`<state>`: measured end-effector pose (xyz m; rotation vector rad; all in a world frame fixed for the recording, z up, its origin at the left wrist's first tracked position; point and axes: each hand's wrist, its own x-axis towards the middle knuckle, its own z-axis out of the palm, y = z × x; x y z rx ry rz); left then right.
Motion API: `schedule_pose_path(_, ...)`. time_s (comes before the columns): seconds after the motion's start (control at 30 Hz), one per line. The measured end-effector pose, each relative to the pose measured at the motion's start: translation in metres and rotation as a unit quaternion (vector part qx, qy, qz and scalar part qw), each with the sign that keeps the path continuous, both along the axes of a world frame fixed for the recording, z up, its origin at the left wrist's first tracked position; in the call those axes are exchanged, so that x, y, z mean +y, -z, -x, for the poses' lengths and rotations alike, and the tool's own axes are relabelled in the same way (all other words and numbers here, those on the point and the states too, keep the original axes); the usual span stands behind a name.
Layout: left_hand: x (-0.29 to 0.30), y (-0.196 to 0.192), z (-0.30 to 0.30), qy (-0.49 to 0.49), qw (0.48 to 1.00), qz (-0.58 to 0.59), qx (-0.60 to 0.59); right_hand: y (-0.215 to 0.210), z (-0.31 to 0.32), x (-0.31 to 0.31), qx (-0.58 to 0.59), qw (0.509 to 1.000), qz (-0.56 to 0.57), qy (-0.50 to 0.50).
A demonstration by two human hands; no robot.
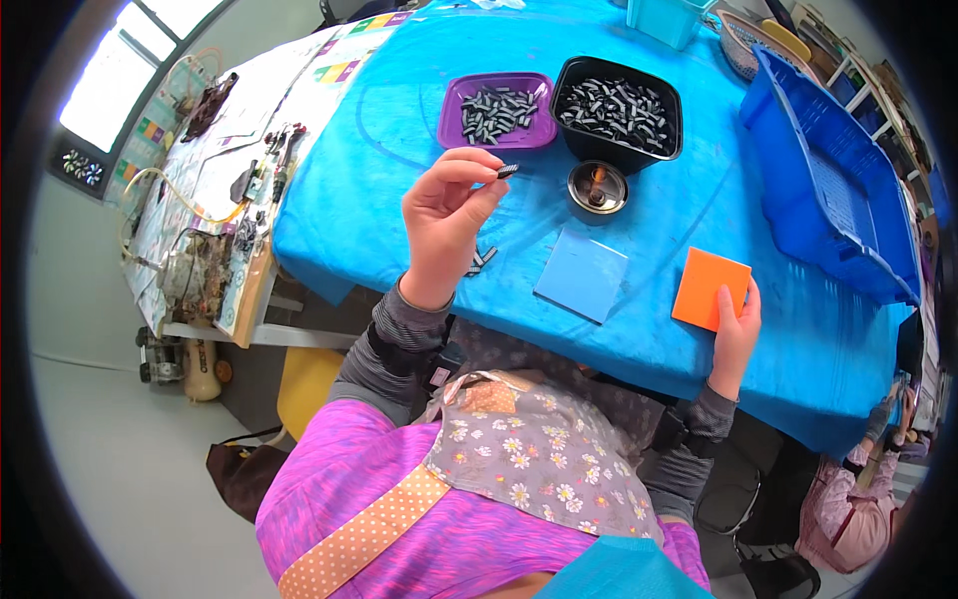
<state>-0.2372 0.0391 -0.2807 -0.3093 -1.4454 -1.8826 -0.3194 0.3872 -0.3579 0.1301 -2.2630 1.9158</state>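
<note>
My left hand [442,222] is raised over the table, pinching a small ridged black-and-grey piece [508,171] between thumb and fingertips. At the right, my right hand [736,339] grips a flat orange square [704,278], its thumb on the top face. Between the two hands lies a flat light-blue square [582,277]. A few loose black-and-grey pieces [485,260] rest beside my left wrist, partly hidden by it. Beyond them, a purple tray [446,115] and a deeper black tub [624,160] both hold many similar pieces. Before the tub stands a round metal tin [597,207] with something brownish inside.
A large blue crate [788,215] stands along the right side of the blue-covered table [399,130]. Farther back are a turquoise bin [667,22] and a woven basket [743,50]. On the left, a sewing machine [200,275] sits on another table. Another person [848,514] is at the lower right.
</note>
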Motion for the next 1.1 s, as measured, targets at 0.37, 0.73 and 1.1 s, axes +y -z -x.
schedule_pose_path(0.37,-0.07,-0.031,0.039,-0.373,0.756,0.521,-0.134,0.005,0.0,0.003,-0.013,1.0,0.0,-0.002)
schedule_pose_path(0.73,-0.103,0.052,-0.008,-0.196,0.731,0.507,-0.412,0.007,0.004,0.001,0.01,0.999,0.05,-0.004)
schedule_pose_path(1.1,-0.121,0.07,0.001,-0.109,0.781,0.442,-0.428,0.001,-0.001,0.002,0.037,0.996,-0.075,0.024)
